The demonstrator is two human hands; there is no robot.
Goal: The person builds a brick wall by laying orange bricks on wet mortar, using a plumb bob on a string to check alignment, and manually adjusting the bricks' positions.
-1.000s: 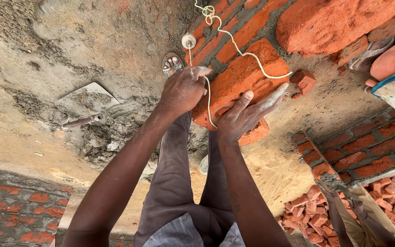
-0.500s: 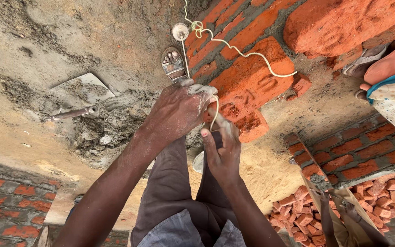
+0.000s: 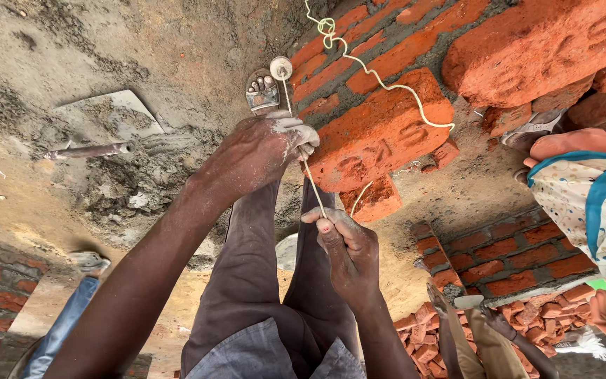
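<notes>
While the pale string [image 3: 313, 186] runs taut between both hands at frame centre, it is not yet laid along any course. The left hand [image 3: 257, 151] is closed around its upper part, and the right hand [image 3: 341, 242], just below, pinches it between thumb and fingertips. Above the left hand the string leads up to a small round white weight [image 3: 281, 68] hanging near the top of the frame. A looser run of the same cord [image 3: 387, 81] curls over the loose red brick [image 3: 380, 133] right of centre and knots near the top edge.

Judgement: the line is gripped and tensioned, the brick sits unset, and the wall is part built; alignment and bedding remain.

Outward: laid brick courses [image 3: 387, 42] fill the upper right. A mortar heap [image 3: 135, 182] with a trowel [image 3: 106, 140] lies at left on bare, gritty ground [image 3: 71, 56]. A sandalled foot [image 3: 262, 90] shows beside the weight. Brick rubble [image 3: 429, 330] sits lower right. Another person's patterned clothing [image 3: 590, 203] enters at the right edge.
</notes>
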